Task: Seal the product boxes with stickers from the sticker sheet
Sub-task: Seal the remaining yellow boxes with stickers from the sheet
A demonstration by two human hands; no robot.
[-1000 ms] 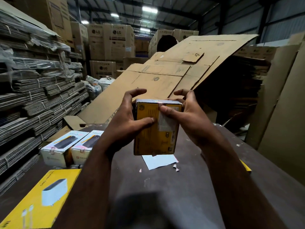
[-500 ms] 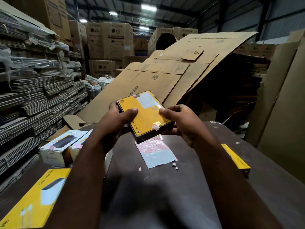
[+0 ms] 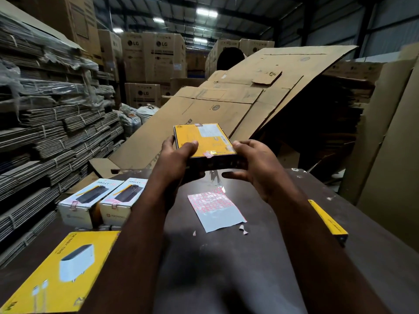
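Both hands hold a yellow product box (image 3: pixel 204 141) in the air above the far half of the bench (image 3: pixel 226 268), at about 12 o'clock from the person. The left hand (image 3: pixel 179 159) grips the box's near left corner: its thumb lies on the yellow top face and its fingers wrap the left side and underside. The right hand (image 3: pixel 256 168) grips the near right corner, with the thumb tip at the top edge and the fingers curled beneath the box. The box lies nearly flat, yellow face up, its dark side wall turned toward the person. A small pink sticker (image 3: pixel 209 154) sits on the near edge of the top face, between the two thumbs.

The sticker sheet (image 3: pixel 215 207) lies flat on the bench just below the held box. Red-outlined stickers fill its far part and its near part is bare backing. Small paper scraps (image 3: pixel 243 230) lie at the sheet's 5 o'clock.

At 10 o'clock, two white boxes (image 3: pixel 90 200) stand side by side on the bench, each with a pink sticker over its near top edge. A flat yellow box (image 3: pixel 68 268) lies at 8 o'clock, and a narrow yellow box (image 3: pixel 326 218) lies at 3 o'clock beside the right forearm.

Beyond the bench a large cardboard sheet (image 3: pixel 204 105) leans at 12 o'clock. Bundled cardboard stacks (image 3: pixel 45 132) fill the 9 o'clock side, and tall cartons (image 3: pixel 158 55) stand behind.
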